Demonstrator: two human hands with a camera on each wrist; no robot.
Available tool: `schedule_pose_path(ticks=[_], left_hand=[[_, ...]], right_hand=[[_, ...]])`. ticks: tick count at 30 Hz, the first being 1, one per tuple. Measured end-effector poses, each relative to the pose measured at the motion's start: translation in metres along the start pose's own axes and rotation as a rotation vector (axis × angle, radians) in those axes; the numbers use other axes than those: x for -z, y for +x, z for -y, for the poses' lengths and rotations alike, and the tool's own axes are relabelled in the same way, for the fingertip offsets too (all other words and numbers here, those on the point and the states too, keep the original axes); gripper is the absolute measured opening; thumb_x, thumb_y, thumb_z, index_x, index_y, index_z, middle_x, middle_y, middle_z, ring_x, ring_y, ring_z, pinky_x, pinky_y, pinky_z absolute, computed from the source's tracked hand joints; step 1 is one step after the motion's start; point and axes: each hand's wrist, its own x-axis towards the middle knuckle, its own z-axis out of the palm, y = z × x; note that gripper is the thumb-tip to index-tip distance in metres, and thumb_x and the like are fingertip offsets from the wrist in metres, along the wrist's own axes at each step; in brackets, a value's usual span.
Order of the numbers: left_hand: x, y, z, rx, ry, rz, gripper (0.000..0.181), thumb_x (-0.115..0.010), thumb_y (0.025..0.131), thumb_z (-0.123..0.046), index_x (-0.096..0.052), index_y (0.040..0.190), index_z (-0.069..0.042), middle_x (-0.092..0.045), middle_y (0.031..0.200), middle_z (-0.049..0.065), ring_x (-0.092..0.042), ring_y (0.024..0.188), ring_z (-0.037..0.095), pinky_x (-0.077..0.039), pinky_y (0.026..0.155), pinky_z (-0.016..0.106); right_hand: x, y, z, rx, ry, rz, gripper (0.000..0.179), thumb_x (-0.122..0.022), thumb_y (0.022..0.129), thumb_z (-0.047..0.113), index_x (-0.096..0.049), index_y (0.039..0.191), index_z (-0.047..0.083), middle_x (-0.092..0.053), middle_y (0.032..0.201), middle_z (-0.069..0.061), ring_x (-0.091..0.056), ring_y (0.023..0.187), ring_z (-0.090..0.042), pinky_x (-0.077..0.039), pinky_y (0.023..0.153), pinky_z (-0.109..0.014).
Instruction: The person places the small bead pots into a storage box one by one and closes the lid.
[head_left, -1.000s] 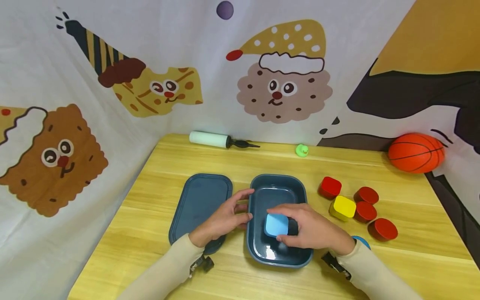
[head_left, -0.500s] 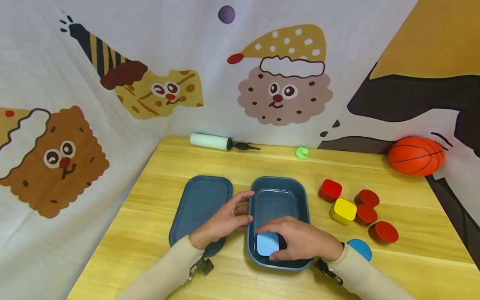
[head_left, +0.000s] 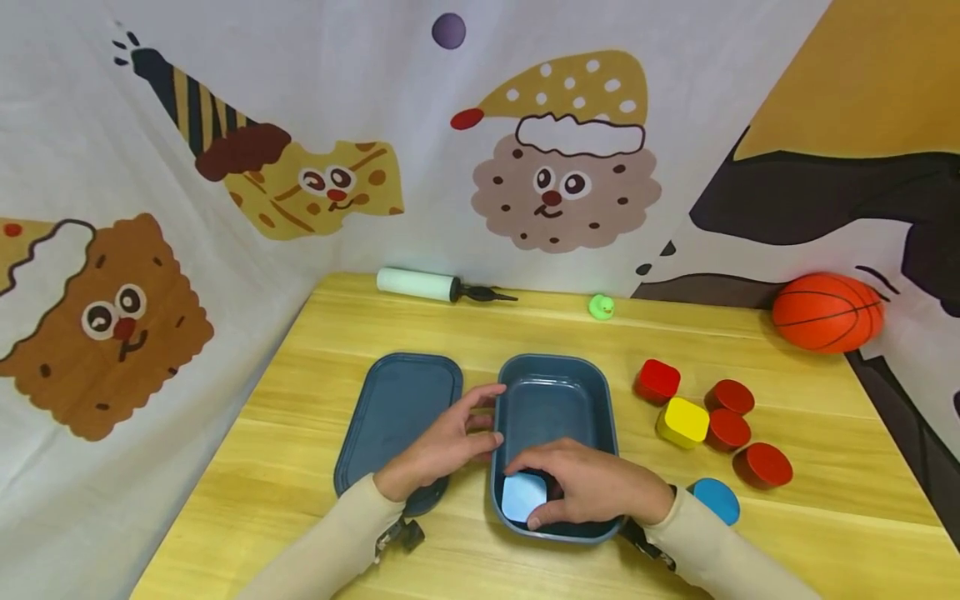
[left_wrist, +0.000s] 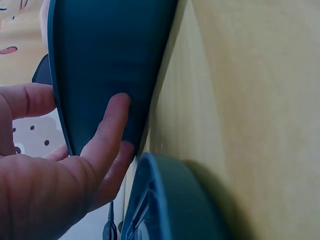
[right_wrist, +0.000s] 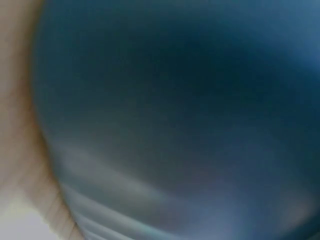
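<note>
Right hand (head_left: 588, 485) pinches a light-blue block (head_left: 523, 498) in the near-left corner of the dark-blue tub (head_left: 546, 417) — left hand (head_left: 450, 440), fingers spread, touches its left wall.

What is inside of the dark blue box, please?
In the dark blue box, the right hand holds a light blue block at the near left corner. The hand and block cover part of the near floor; what is beneath them is hidden.

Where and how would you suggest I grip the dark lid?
The lid seems best gripped by its left long rim, from the left: it lies flat, that edge exposed, while the left hand hides part of its right side.
</note>
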Motion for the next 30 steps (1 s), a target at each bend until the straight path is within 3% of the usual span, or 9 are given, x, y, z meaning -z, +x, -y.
schedule_pose_path(ticks=[7,14,23,30], left_hand=[[-0.002,-0.001,-0.002,-0.006,0.017,0.001,0.071,-0.062,0.103,-0.005,-0.032,0.166,-0.017,-0.039,0.162,0.021,-0.053,0.142,0.043,-0.063,0.092,0.042],[-0.001,-0.001,-0.002,-0.029,0.029,0.016,0.071,-0.06,0.104,-0.003,-0.029,0.167,-0.015,-0.042,0.158,0.025,-0.053,0.141,0.044,-0.063,0.092,0.041],[-0.002,-0.002,-0.001,-0.022,0.029,0.009,0.071,-0.061,0.104,-0.004,-0.03,0.167,-0.015,-0.044,0.156,0.025,-0.056,0.14,0.043,-0.063,0.092,0.041],[-0.002,-0.001,-0.002,-0.041,0.043,0.021,0.072,-0.061,0.104,-0.002,-0.029,0.167,-0.016,-0.041,0.161,0.023,-0.054,0.141,0.044,-0.064,0.091,0.043]], right_hand=[[-0.001,-0.001,0.001,0.014,-0.012,-0.001,0.053,-0.08,0.094,0.046,-0.061,0.141,0.027,-0.069,0.134,0.012,-0.062,0.107,0.002,-0.055,0.091,-0.022],[0.003,-0.004,0.004,0.012,-0.044,-0.017,0.055,-0.078,0.096,0.046,-0.061,0.144,0.026,-0.067,0.142,0.011,-0.063,0.123,-0.004,-0.055,0.105,-0.034],[0.011,-0.013,0.002,0.029,0.003,-0.128,0.049,-0.073,0.1,0.043,-0.065,0.141,0.017,-0.071,0.136,0.001,-0.071,0.115,-0.016,-0.063,0.092,-0.033],[0.023,-0.021,0.002,0.042,-0.045,-0.229,0.044,-0.07,0.103,0.042,-0.063,0.141,0.022,-0.071,0.135,-0.002,-0.073,0.112,-0.018,-0.063,0.094,-0.04]])
